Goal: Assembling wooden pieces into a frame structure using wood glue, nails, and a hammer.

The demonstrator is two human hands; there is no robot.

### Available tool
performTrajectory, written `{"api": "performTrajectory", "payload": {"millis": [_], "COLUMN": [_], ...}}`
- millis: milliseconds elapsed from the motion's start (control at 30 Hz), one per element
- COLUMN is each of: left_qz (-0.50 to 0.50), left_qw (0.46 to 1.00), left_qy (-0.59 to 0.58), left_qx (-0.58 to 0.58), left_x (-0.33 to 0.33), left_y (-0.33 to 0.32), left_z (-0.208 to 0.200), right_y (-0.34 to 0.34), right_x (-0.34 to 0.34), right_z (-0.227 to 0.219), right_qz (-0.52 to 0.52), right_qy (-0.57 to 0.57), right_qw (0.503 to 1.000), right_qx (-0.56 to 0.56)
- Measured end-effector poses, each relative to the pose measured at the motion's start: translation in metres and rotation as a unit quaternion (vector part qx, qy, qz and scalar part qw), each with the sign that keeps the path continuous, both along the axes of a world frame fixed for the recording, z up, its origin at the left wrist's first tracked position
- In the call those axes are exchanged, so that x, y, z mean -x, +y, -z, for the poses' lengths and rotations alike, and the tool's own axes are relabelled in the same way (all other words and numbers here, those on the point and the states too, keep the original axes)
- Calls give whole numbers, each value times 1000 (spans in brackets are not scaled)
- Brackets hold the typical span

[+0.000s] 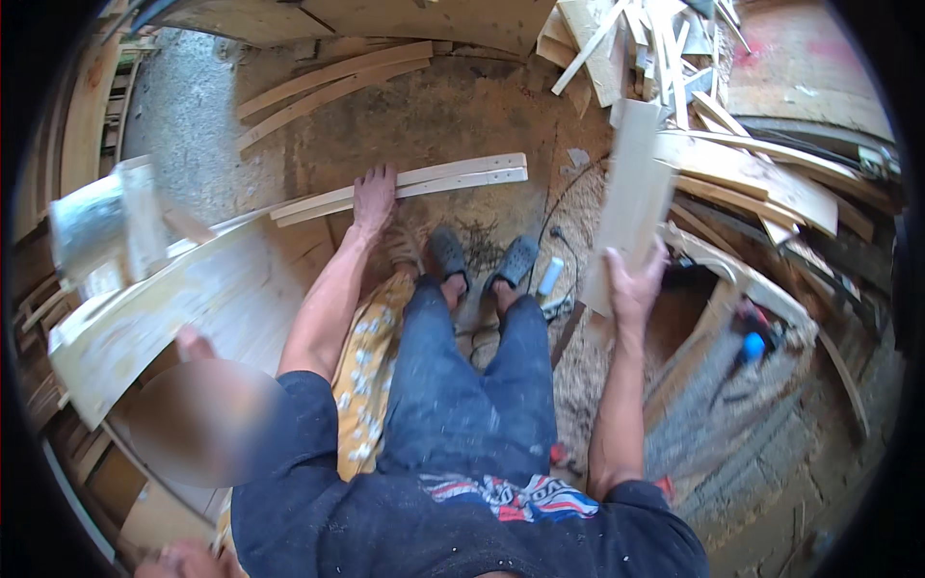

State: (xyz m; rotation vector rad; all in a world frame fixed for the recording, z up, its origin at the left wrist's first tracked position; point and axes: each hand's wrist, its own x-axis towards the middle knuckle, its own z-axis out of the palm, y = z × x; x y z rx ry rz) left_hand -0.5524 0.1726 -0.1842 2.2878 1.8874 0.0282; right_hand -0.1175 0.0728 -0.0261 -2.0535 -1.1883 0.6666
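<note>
My left hand [374, 199] is closed over two narrow wooden strips [462, 173] lying side by side. Small dark holes mark their right ends, and their left ends reach toward the large pale panel. On the right, my right hand [636, 284] grips pale wooden boards [631, 207] near their lower end. They point away from me, overlap lengthwise and are slightly blurred; I cannot tell exactly how many there are. My thumb lies on the near face, and the other fingers are partly hidden at the boards' edge.
Close at my left is another person in yellow floral clothing [364, 385], beside a pale wooden panel [183, 289]. Curved wooden strips [332, 91] lie at the far side. Scrap wood [665, 48] is piled at far right. A dark cable and a white cylinder [550, 275] lie near my feet.
</note>
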Motion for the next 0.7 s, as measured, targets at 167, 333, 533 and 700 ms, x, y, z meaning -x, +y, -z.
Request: {"api": "performTrajectory", "payload": {"millis": [167,333,533,700], "left_qz": [59,31,66,56], "left_qw": [988,990,988,992], "left_qy": [102,100,129,53], "left_qx": [103,96,44,99], "left_x": [-6,8,23,-4], "left_y": [51,95,137,118], "left_z": [213,353,455,423], "right_y": [76,118,173,104], "right_x": [5,-6,-36,3], "right_z": [328,514,625,589], "right_qz": [-122,-200,-259,-543], "right_qy": [-62,-22,-214,-237], "right_qw": [990,977,942,794], "right_qx": [46,71,-4,-139]}}
